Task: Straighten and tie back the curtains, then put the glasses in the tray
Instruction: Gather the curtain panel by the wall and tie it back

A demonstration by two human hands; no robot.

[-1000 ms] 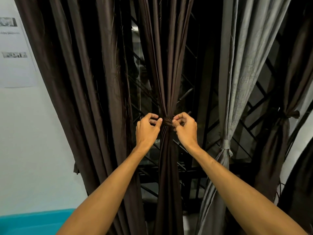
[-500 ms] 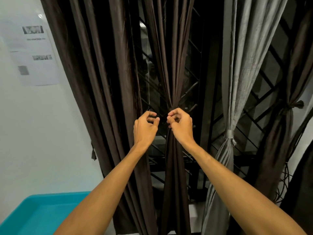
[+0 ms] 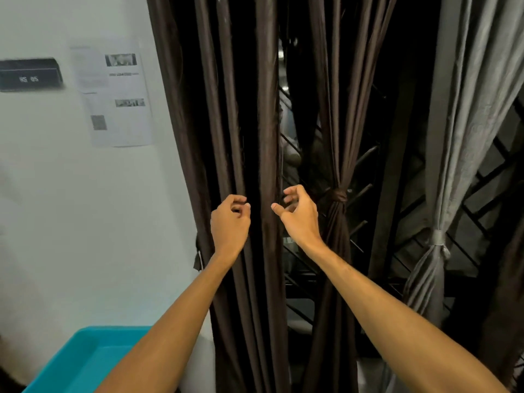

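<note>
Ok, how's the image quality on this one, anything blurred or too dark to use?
Head view: the papers and dark sign on the wall are smeared, text unreadable; the window grille behind the brown curtain sinks into shadow; that curtain's wall-side edge leans, likely wide-angle distortion; the left hand and right hand look sharp.

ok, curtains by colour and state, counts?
Dark brown fabric curtain, hanging loose: 1
Dark brown fabric curtain, knotted: 1
Grey fabric curtain, tied: 1
Total: 3, not counting dark cloth cut off at the right edge.
</note>
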